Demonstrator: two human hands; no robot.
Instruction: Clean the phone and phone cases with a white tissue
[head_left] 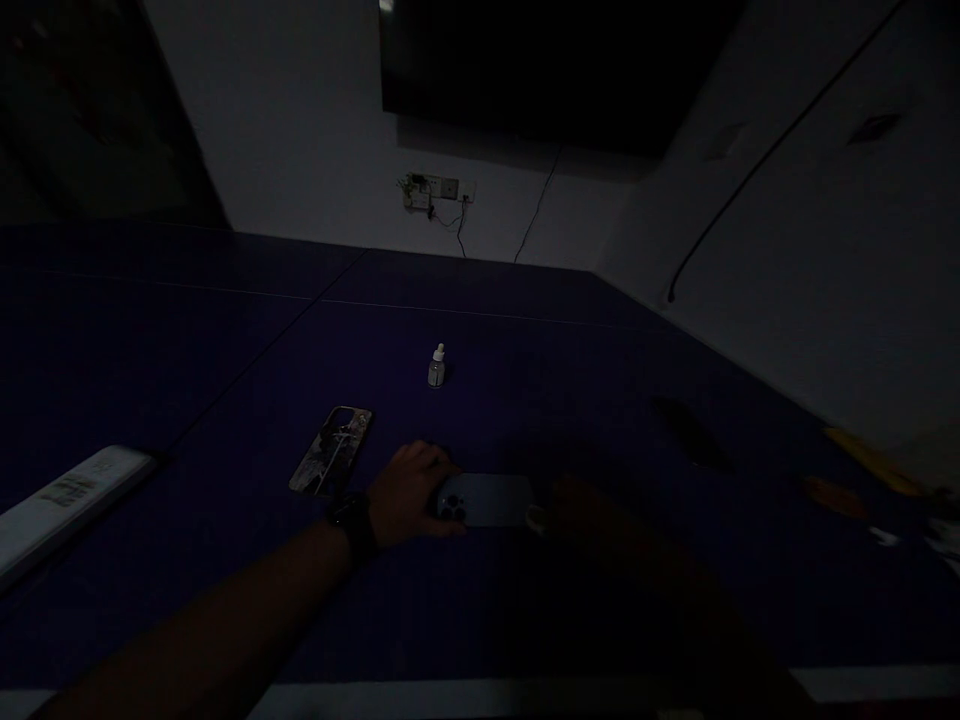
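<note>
A bluish-grey smartphone (491, 500) lies back up on the dark blue table, its cluster of camera lenses toward the left. My left hand (412, 490), with a dark watch on the wrist, grips the phone's camera end between thumb and fingers. At the opposite end, deep in shadow, my right hand (574, 510) is closed around a small whitish thing (535, 518) that meets the phone's edge; its kind is too dark to make out. Left of my left hand lies a patterned phone case (332, 450) with a camera cutout. Farther back stands a small dropper bottle (436, 367) with a white top.
A long white power strip or similar bar (71, 505) sits at the left. A dark flat object (691, 432) lies to the right, with a yellow item (874, 462) and an orange-brown one (836, 496) beyond. Behind are wall sockets (448, 188) and a large screen (547, 70).
</note>
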